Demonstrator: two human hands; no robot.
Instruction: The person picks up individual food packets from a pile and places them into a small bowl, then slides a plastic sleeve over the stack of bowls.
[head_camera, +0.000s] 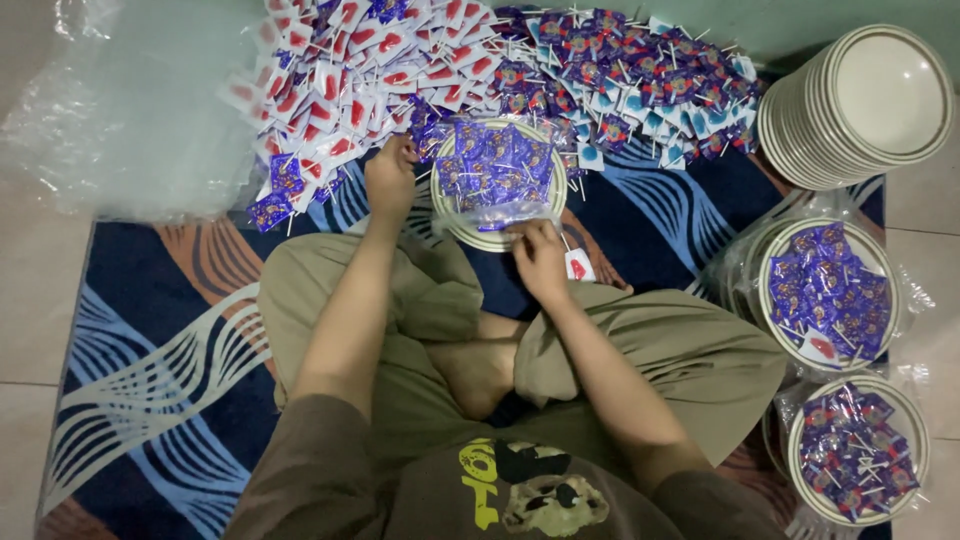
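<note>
The left hand (389, 180) rests at the near edge of the red-wrapped lollipop pile (355, 75), upper centre of the frame; its grip is curled, but whether it holds anything cannot be told. The right hand (540, 258) pinches the clear film at the near rim of the centre plate (447, 215), which is heaped with purple-wrapped lollipops (497, 165). Two filled plates (765, 275) and a plate stack (800, 140) crowd the right edge. Open rug (140, 330) lies lower left.
</note>
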